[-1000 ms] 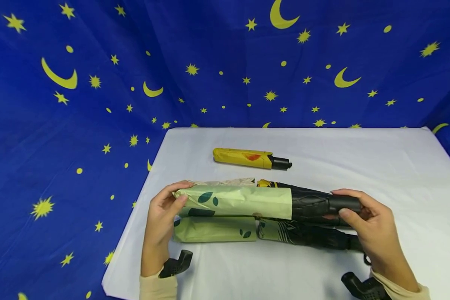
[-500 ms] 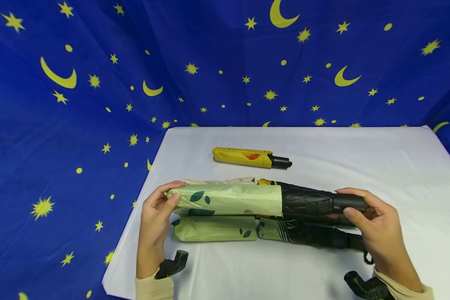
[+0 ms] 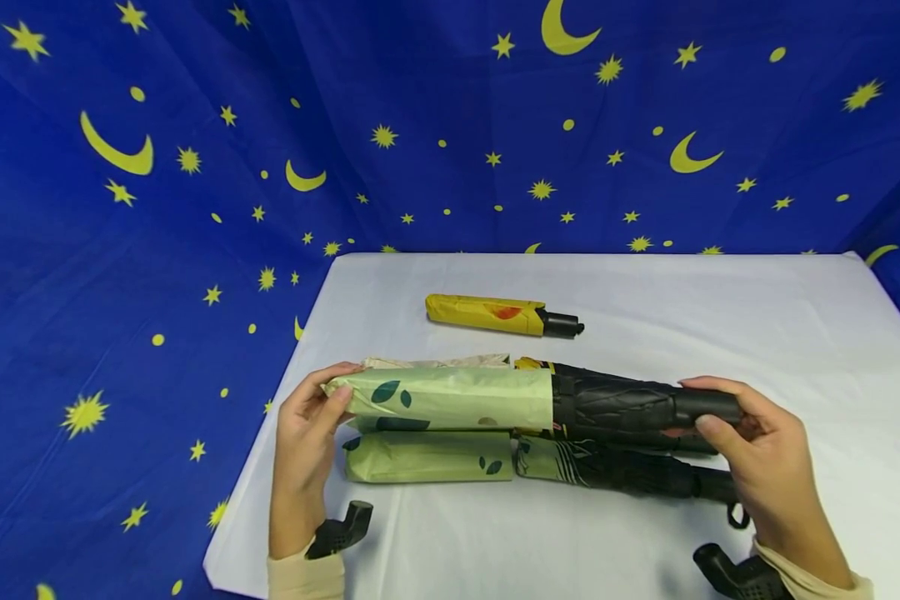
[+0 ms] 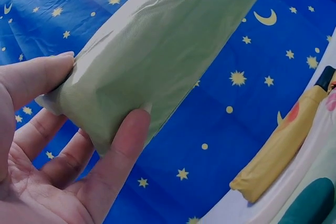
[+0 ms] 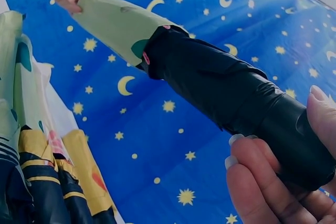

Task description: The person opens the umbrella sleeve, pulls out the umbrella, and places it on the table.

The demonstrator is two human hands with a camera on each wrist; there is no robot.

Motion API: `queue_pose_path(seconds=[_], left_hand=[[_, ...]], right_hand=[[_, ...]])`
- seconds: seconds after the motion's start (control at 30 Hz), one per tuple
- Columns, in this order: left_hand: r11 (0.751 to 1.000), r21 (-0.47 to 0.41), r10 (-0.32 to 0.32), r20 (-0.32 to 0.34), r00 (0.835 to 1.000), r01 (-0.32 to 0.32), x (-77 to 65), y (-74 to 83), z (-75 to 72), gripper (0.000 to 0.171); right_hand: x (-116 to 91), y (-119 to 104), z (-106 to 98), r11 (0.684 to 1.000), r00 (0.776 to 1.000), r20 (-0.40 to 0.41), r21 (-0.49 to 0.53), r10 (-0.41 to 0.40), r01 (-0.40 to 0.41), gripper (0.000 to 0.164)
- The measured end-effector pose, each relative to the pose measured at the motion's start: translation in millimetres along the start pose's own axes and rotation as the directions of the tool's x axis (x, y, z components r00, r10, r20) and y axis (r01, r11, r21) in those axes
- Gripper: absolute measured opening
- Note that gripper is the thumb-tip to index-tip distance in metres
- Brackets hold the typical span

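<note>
A light green umbrella sleeve with dark leaf prints covers part of a folded black umbrella. At its closed end, my left hand pinches the sleeve's fabric between thumb and fingers. My right hand grips the umbrella's black handle. In the right wrist view the sleeve's open edge sits around the umbrella's folds, and both are held up above the table. Below them in the head view lie another green sleeve and a folded black umbrella with a green tip.
Behind the held pair, a cream sleeve and a black umbrella with a yellow tip show partly. Farther back on the white table lies a yellow sleeved umbrella. A blue star-patterned cloth hangs behind.
My hands have moved apart, the left leftward with the sleeve and the right rightward with the handle. More of the black umbrella shows outside the sleeve.
</note>
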State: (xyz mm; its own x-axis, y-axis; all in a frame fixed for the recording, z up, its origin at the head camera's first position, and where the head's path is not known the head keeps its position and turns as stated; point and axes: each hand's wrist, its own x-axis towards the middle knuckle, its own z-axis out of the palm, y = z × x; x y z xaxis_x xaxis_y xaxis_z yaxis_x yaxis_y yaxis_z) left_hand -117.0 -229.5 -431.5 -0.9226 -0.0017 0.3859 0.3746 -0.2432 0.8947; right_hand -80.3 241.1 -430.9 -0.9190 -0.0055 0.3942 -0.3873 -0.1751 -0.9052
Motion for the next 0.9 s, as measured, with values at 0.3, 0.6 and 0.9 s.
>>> queue_pose_path(seconds=[0.3,0.6,0.9], left_hand=[[1.0,0.029,-0.006,-0.019,1.0,0.007,-1.0,-0.8,-4.1,0.025],[0.999,-0.018,0.039,-0.024,0.999,-0.04,-0.4,-1.2,-7.3,0.025],[0.999,0.032,-0.033,-0.104,0.994,0.036,-2.4,0.4,-9.9,0.024]], right_hand=[[0.3,1.5,-2.6,0.999,1.0,0.005,0.034,-0.003,0.003,0.032],[0.2,2.3,-4.9,0.998,1.0,-0.012,0.056,0.005,-0.004,0.033],[0.2,4.3,-6.2,0.996,1.0,-0.015,0.084,-0.018,0.019,0.032]])
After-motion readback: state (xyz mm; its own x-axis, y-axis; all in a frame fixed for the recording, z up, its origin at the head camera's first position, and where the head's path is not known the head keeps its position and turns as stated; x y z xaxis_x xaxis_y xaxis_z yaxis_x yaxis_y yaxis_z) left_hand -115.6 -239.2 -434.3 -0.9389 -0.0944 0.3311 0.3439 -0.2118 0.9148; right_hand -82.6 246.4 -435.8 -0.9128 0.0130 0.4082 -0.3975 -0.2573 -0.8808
